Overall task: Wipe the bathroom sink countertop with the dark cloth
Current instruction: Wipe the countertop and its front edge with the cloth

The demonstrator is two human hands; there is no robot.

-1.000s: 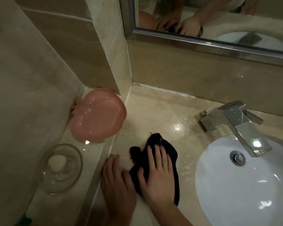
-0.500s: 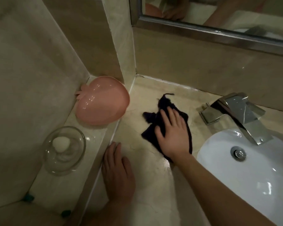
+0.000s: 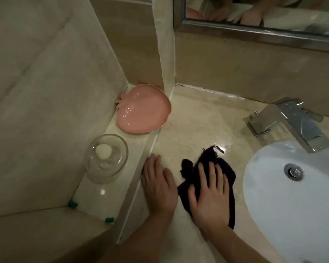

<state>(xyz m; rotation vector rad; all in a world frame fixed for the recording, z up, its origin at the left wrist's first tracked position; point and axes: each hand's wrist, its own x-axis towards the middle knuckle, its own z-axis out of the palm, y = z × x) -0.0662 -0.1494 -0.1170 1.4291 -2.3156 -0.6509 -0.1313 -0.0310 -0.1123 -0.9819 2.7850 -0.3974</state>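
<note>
Fingers of my right hand lie straight and slightly spread, pressing the dark cloth flat on the countertop. Half a second ago that hand was farther back, up near the wall and the faucet; now it has drawn the cloth toward the front edge, beside my left hand, whose flat, close-set fingers have stayed planted against the raised ledge. I judge this the return half of a back-and-forth stroke, with the strip between ledge and basin covered and a wet sheen left behind it.

Around it: the white sink basin just right of the cloth, the chrome faucet behind that, the pink apple-shaped dish on the ledge and overhanging its lip, and a clear glass bowl nearer me. The faucet base and the dish's overhang crowd the remaining corners.
</note>
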